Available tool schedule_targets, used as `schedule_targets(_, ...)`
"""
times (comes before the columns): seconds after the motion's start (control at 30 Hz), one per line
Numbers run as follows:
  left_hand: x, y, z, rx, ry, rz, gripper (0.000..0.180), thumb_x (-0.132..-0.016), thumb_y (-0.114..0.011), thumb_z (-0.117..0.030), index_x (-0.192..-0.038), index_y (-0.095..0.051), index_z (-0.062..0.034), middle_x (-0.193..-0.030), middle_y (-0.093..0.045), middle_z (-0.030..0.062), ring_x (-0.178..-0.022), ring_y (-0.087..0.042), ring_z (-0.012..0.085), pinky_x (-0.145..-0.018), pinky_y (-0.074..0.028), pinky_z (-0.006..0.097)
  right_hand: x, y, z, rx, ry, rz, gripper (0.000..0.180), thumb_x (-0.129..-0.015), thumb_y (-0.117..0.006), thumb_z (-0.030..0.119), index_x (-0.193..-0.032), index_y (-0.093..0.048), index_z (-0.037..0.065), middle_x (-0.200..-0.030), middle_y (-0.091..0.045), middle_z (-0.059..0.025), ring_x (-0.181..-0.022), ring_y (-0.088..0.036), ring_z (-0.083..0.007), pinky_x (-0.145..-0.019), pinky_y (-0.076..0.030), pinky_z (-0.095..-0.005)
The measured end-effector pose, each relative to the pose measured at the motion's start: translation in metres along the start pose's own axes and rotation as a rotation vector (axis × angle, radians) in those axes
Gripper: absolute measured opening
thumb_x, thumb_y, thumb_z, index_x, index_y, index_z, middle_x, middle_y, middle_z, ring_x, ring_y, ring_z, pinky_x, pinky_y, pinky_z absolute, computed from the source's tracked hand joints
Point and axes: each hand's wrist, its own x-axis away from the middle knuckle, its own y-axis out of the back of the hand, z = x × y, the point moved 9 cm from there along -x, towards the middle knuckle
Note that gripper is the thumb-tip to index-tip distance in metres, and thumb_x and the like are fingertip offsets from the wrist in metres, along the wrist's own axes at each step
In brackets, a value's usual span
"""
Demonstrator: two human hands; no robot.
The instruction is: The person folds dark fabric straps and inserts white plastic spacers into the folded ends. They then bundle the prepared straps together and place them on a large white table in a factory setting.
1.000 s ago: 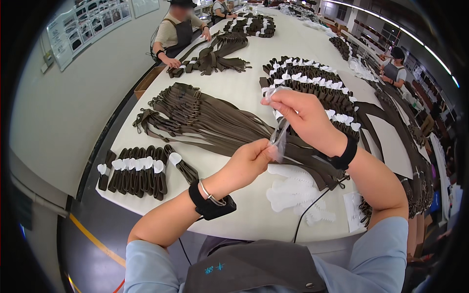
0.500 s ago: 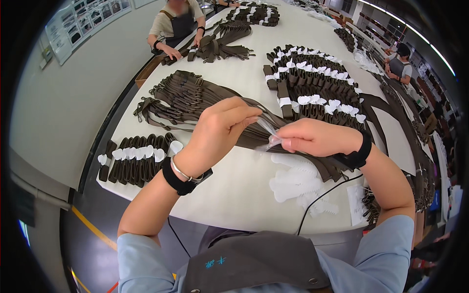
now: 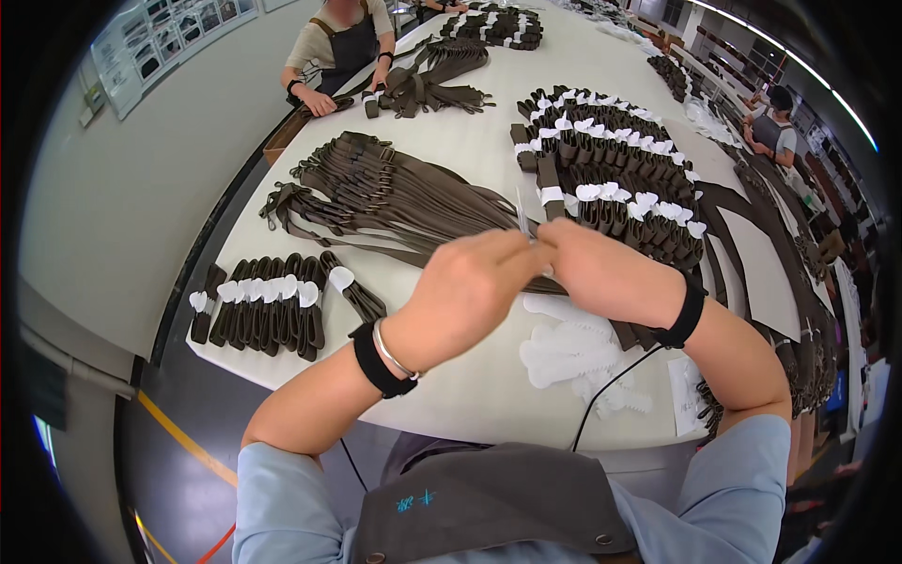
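Observation:
My left hand (image 3: 479, 282) and my right hand (image 3: 611, 268) meet over the table, fingers closed in a pinch. Between them is a piece of clear plastic film (image 3: 522, 214), with a thin end sticking up above the fingertips; the rest is hidden by my fingers. Beneath and beyond my hands lies a long bundle of dark brown straps (image 3: 413, 193) with metal clips at its far left end. White paper tags (image 3: 564, 352) lie in a pile just below my right hand. A single folded strap with a white band (image 3: 352, 287) rests left of my left hand.
A row of folded, banded straps (image 3: 268, 305) stands at the table's left front. Several more rows (image 3: 611, 160) stand at the right, beyond my hands. A black cord (image 3: 601, 399) crosses the front edge. A co-worker (image 3: 343, 52) handles straps at the far left; another person (image 3: 772, 132) is far right.
My left hand has moved right and down to meet my right hand. The film stretched between them is now bunched at the fingertips. The far-left co-worker's hand has shifted slightly.

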Motion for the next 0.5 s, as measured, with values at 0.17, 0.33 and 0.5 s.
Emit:
schedule_targets(0.17, 0.028, -0.037, 0.069, 0.619, 0.471, 0.024, 0.007, -0.086, -0.06, 0.004, -0.091, -0.065, 0.0031, -0.071, -0.062, 0.0088, -0.062, -0.06, 0.0151, -0.054, -0.049, 0.028, -0.001, 0.018, 0.021, -0.514, 0.176, -0.006, 0.017, -0.077, -0.058, -0.006, -0.093, -0.063, -0.005, -0.09, -0.062, -0.0131, -0.084, -0.06, -0.0308, -0.073, -0.051, -0.0351)
schedule_targets(0.33, 0.032, -0.049, 0.042, 0.428, 0.398, 0.083, 0.005, -0.086, -0.06, 0.001, -0.081, -0.059, 0.0017, -0.067, -0.058, 0.0084, -0.057, -0.056, 0.0165, -0.052, -0.047, 0.028, 0.001, 0.002, -0.04, -0.97, -0.438, -0.166, 0.01, -0.094, -0.057, 0.005, -0.087, -0.06, -0.002, -0.077, -0.067, -0.0035, -0.07, -0.063, -0.0083, -0.067, -0.053, -0.0252)
schedule_targets(0.5, 0.021, -0.031, 0.0, -0.112, -0.041, 0.093, 0.011, -0.082, -0.066, -0.007, -0.077, -0.057, -0.002, -0.065, -0.051, 0.0099, -0.056, -0.053, 0.0247, -0.05, -0.045, 0.034, 0.004, -0.003, -0.026, -0.548, -0.327, -0.181, 0.006, -0.085, -0.061, 0.001, -0.083, -0.06, -0.004, -0.072, -0.062, -0.0122, -0.065, -0.062, -0.0218, -0.063, -0.05, -0.033)
